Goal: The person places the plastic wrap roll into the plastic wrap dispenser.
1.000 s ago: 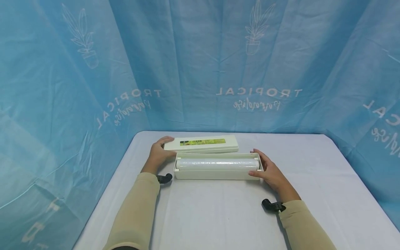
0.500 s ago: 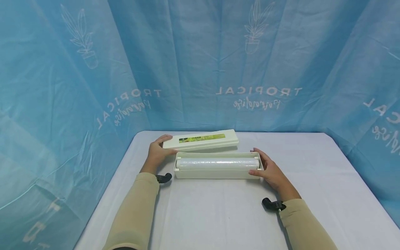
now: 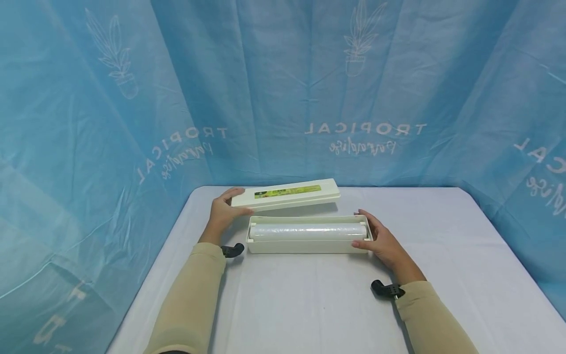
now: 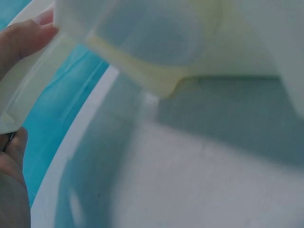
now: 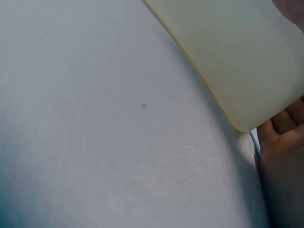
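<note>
In the head view a long white box stands on the table with a roll of cling film lying in it. My right hand grips the box's right end, thumb on the front wall. Behind the box, my left hand holds the white lid, which bears a yellow-green label, by its left end. The lid tilts, right end higher and off the table. The left wrist view shows thumb and fingers at opposite sides of the lid. A box corner fills the upper right of the right wrist view.
A white cloth covers the table. Blue printed curtains hang behind it and at both sides. Each wrist carries a black camera mount, one at the left wrist and one at the right wrist.
The lid's right end has risen off the table and shifted slightly back, so the lid now slants. My left hand has kept hold of its left end. Box and right hand stay put.
</note>
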The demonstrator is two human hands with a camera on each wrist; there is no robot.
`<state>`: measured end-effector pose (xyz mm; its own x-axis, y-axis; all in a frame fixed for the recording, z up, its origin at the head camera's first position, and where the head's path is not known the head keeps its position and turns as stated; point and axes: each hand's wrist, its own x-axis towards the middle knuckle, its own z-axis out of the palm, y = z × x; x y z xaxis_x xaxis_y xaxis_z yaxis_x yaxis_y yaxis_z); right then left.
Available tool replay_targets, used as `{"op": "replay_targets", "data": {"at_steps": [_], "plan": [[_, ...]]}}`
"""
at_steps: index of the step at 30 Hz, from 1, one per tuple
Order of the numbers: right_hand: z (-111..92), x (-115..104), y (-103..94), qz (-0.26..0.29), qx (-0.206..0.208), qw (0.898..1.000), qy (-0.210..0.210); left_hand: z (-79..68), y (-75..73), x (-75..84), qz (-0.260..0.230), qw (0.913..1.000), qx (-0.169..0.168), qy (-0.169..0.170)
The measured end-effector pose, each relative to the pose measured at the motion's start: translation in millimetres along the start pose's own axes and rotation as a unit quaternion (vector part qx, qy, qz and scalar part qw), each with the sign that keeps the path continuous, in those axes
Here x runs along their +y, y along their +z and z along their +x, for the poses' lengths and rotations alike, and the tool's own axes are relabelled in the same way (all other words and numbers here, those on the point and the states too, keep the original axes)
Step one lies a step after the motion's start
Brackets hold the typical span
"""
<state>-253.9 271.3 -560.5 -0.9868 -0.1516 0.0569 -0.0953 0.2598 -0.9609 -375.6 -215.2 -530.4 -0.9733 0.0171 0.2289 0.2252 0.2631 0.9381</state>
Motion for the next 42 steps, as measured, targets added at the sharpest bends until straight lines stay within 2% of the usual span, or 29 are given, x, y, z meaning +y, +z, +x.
{"op": "replay_targets", "data": {"at_steps": [15, 32, 42], "plan": [[0.9, 2.9, 0.1, 0.005, 0.001, 1.000, 0.000, -4.1, 15.7, 26.3, -0.019, 0.9995, -0.023, -0.002], [-0.8, 2.0, 1.8, 0.008, -0.001, 1.000, -0.002, -11.9, 24.0, 30.9, -0.001, 0.9995, -0.031, -0.007], [-1.2, 0.9, 0.5, 0.003, 0.000, 1.000, 0.000, -21.0, 24.2, 38.1, 0.004, 0.9992, -0.040, 0.004]]}}
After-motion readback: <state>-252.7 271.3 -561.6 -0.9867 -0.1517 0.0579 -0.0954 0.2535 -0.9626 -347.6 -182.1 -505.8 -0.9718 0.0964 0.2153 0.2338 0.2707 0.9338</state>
